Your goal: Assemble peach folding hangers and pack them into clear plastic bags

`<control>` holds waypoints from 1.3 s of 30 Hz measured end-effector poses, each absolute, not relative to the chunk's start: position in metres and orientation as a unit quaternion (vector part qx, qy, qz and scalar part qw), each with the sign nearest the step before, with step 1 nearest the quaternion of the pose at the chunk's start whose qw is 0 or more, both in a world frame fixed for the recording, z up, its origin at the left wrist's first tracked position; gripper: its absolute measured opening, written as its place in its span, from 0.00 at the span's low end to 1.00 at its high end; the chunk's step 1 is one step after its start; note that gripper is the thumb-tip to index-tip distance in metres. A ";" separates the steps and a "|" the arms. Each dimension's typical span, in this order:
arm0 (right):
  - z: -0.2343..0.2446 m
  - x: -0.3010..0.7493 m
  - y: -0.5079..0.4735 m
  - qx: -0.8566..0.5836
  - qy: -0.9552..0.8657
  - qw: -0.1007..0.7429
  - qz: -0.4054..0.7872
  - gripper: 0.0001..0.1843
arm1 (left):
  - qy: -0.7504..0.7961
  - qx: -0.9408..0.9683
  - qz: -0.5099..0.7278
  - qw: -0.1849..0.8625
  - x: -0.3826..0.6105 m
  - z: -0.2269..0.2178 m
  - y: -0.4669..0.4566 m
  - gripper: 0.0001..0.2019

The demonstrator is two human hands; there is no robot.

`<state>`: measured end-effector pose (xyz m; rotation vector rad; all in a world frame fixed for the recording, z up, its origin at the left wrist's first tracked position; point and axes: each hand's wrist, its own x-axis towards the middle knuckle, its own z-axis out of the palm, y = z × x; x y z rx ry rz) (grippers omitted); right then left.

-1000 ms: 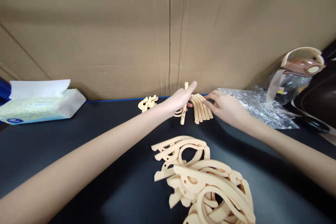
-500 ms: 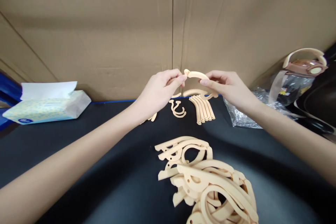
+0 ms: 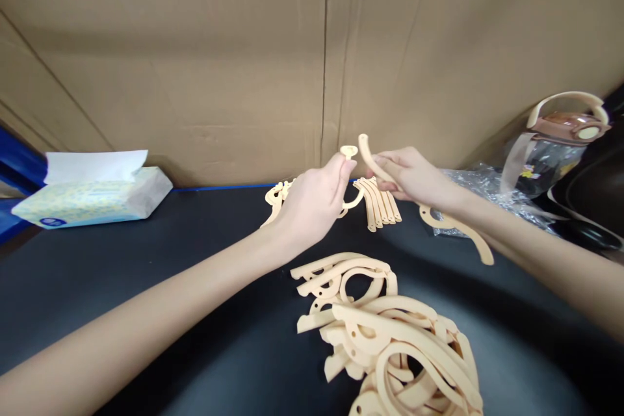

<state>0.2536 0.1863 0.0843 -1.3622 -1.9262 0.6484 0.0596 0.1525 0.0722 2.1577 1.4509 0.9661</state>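
Note:
In the middle of the head view, my left hand (image 3: 312, 201) is closed on a beige plastic hanger hook (image 3: 348, 152). The hook's flat round end sticks up above the thumb, and part of its curve shows below. Close on the right, my right hand (image 3: 412, 174) pinches a slim curved hanger arm (image 3: 369, 157), its free end raised near the hook but apart from it. Another hanger piece (image 3: 458, 226) with a ringed end shows under my right wrist; whether the same hand holds it I cannot tell. Behind the hands lies a row of slim hanger arms (image 3: 380, 205).
A heap of beige hanger pieces (image 3: 404, 331) covers the near middle of the black table (image 3: 205, 325). More pieces (image 3: 275, 198) lie behind my left hand. A tissue pack (image 3: 92, 198) stands left; clear plastic wrap (image 3: 487, 192) and a bottle (image 3: 556, 156) stand right. Cardboard (image 3: 219, 65) rises behind.
My hands held a curved piece between them; now the hook and the slim arm are apart in separate hands. The left hand has come lower and nearer. The ringed piece now shows below my right wrist.

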 end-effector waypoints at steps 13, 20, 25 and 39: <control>0.082 0.273 0.183 -0.503 -0.540 0.511 0.440 0.05 | 0.602 0.695 0.239 0.314 0.061 0.052 0.198 0.19; 0.073 0.279 0.171 -0.416 -0.571 0.614 0.350 0.14 | 0.465 0.628 0.215 0.585 0.054 0.072 0.169 0.18; 0.064 0.281 0.167 -0.460 -0.804 0.372 0.053 0.03 | 0.472 0.587 0.275 0.597 0.047 0.071 0.157 0.14; 0.065 0.222 0.169 -0.476 -0.856 0.200 0.018 0.12 | 0.581 0.663 0.311 0.354 0.055 0.064 0.143 0.16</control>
